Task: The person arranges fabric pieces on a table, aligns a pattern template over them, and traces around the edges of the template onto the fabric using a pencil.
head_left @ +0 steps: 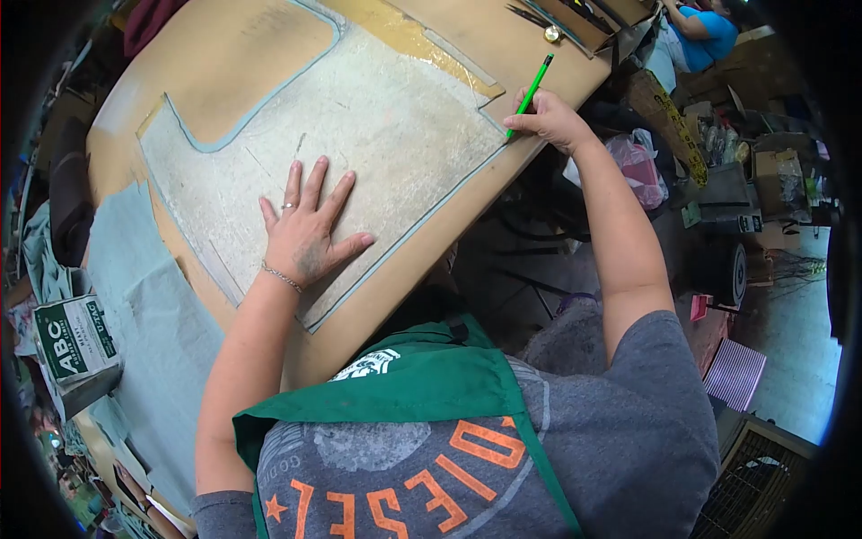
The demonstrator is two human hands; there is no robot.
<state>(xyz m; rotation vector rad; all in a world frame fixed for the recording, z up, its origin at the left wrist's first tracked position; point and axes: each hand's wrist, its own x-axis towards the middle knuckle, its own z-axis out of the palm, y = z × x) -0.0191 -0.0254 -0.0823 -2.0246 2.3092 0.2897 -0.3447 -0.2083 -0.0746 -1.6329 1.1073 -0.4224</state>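
A large pale, scuffed pattern template (395, 135) lies flat on the table, with a thin blue-grey edge of cloth showing along its curved cutout and front side. My left hand (310, 220) rests palm down on the template, fingers spread, wearing a ring and a bracelet. In my right hand (549, 121) is a green pencil (532, 90), its dark eraser end up and its point down at the template's right corner. Amber tape (386, 25) covers part of the template's far edge.
Blue-grey cloth (148, 260) hangs over the table (242, 54) at left, beside a green-and-white box (76, 341). At the far right edge are a box with dark tools (575, 22) and a small round brass-coloured object (552, 34). A person in blue (705, 36) sits beyond.
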